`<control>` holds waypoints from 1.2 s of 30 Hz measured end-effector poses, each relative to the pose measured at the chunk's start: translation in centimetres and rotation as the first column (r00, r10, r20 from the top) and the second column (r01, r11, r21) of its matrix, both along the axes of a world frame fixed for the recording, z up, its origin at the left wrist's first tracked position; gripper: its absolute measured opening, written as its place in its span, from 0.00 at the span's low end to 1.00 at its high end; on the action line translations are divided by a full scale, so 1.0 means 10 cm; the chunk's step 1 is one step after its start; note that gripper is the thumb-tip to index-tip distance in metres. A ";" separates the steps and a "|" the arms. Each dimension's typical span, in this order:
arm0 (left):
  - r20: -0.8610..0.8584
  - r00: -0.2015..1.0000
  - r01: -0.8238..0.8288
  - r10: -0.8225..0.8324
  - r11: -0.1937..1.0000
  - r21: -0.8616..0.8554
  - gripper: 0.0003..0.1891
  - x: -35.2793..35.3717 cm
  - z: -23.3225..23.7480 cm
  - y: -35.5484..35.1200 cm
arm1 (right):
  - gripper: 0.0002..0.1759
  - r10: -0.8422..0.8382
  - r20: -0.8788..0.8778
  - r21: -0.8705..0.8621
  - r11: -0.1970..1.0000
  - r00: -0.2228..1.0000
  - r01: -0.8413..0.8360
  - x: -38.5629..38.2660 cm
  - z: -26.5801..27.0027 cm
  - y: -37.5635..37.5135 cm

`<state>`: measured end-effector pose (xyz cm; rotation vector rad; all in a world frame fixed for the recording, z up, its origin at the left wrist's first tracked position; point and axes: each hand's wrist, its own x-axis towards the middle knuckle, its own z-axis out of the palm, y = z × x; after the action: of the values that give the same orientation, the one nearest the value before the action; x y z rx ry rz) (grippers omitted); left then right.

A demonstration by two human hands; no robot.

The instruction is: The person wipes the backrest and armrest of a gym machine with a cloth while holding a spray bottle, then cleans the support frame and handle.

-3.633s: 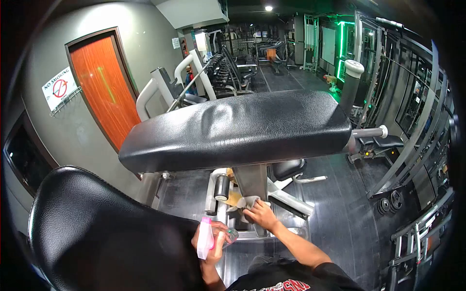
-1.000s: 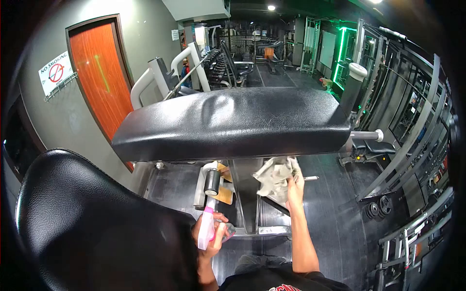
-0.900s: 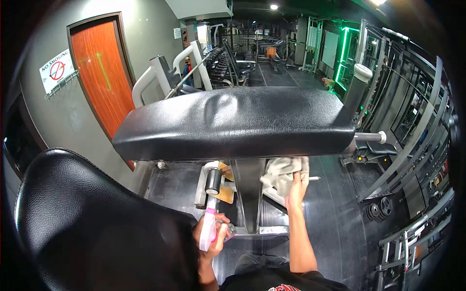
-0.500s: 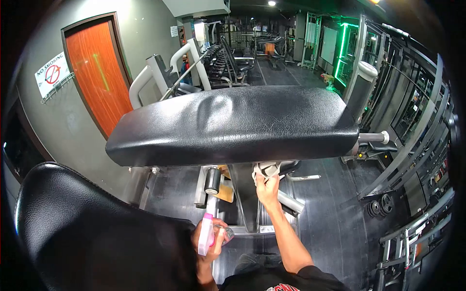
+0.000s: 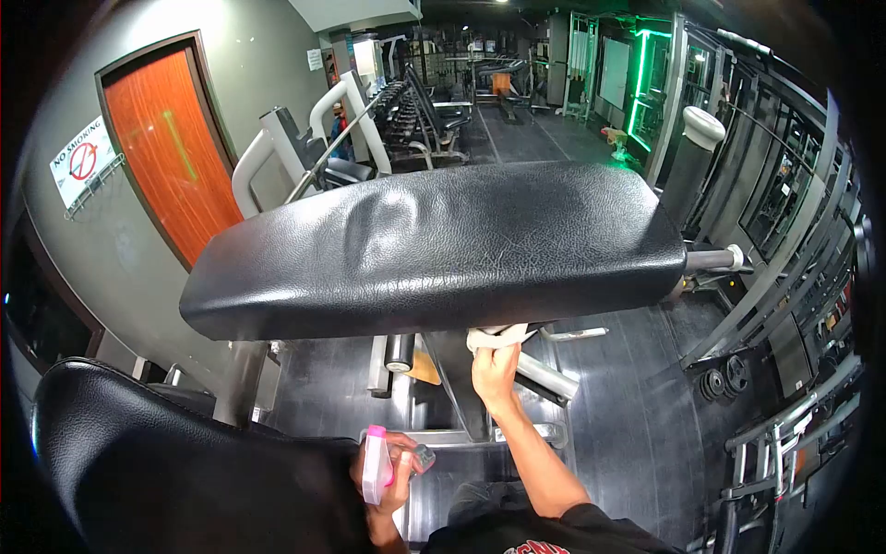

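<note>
Fingers of my right hand are closed on a pale cloth, just under the front edge of a long black padded cushion. The cloth's upper part is hidden beneath the cushion. Lower down, my left hand is wrapped round a spray bottle with a pink and whitish head, beside the black seat back. Part of the bottle is hidden by my fingers.
Behind the cushion stands a grey-framed machine. An orange door is at the left. Weight plates lie at the right, near metal racks. A metal post with a roller stands below the cushion.
My right hand and the cloth have shifted slightly left and down in view. The bottle in my left hand has moved a little left and lower. The whole view has shifted slightly.
</note>
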<state>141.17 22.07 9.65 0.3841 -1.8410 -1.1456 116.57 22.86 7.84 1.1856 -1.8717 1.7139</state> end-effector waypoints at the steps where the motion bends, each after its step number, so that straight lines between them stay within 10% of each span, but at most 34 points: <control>1: 0.003 1.000 -0.002 0.002 1.000 -0.011 0.10 0.00 0.00 0.01 | 0.20 0.037 -0.073 0.060 0.998 0.997 -0.032 -0.02 -0.06 0.01; 2: 0.006 1.000 -0.004 0.004 1.000 -0.007 0.10 -0.02 0.01 0.03 | 0.30 -0.043 0.069 -0.170 0.984 0.997 0.054 0.07 -0.14 -0.04; 5: -0.108 0.994 0.003 0.014 0.988 0.157 0.08 -0.09 0.06 0.06 | 0.37 -0.020 -0.020 -0.038 0.999 1.000 0.020 0.02 -0.57 0.04; 9: -0.133 0.991 0.022 0.011 0.969 0.244 0.09 -0.09 0.02 0.07 | 0.31 0.027 0.243 0.236 0.968 0.970 -0.086 -0.02 -1.46 0.27; 14: -0.141 0.990 0.029 -0.001 0.980 0.199 0.09 -0.07 0.00 0.04 | 0.23 0.192 0.543 0.046 0.965 0.817 -0.257 -0.13 -2.15 0.40; 21: -0.054 0.999 0.012 -0.002 0.984 0.176 0.09 -0.07 0.00 0.03 | 0.16 0.492 0.520 -0.478 0.845 0.698 -0.239 0.02 -0.31 0.02; 25: -0.036 0.999 -0.009 0.016 0.983 0.182 0.08 -0.10 -0.01 0.04 | 0.15 0.401 0.369 -0.448 0.867 0.839 -0.217 0.17 0.36 0.00; 29: -0.014 0.999 -0.042 0.045 0.987 0.152 0.08 -0.08 -0.06 0.02 | 0.19 -0.069 0.061 -0.207 0.975 0.996 0.080 0.04 -0.26 -0.01; 31: -0.016 1.000 -0.022 0.026 0.981 0.191 0.09 -0.11 -0.01 0.03 | 0.26 0.207 0.405 -0.122 0.977 0.891 -0.172 0.08 -0.68 0.14; 33: -0.029 0.999 -0.030 0.037 0.973 0.231 0.09 -0.13 0.02 0.05 | 0.26 0.229 0.387 -0.184 0.968 0.893 -0.169 0.08 -1.22 0.19; 35: -0.039 0.999 -0.005 0.014 0.970 0.242 0.08 -0.12 0.03 0.05 | 0.26 -0.094 -0.019 0.217 0.971 0.995 0.096 -0.06 -2.08 0.39; 36: -0.046 0.999 -0.009 0.021 0.971 0.241 0.08 -0.12 0.03 0.05 | 0.26 -0.059 0.121 0.256 0.966 0.991 0.027 -0.01 -2.20 0.49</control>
<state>140.01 22.57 9.91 0.5030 -1.6591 -1.3614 116.52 27.79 -14.15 1.1376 -2.2323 1.5963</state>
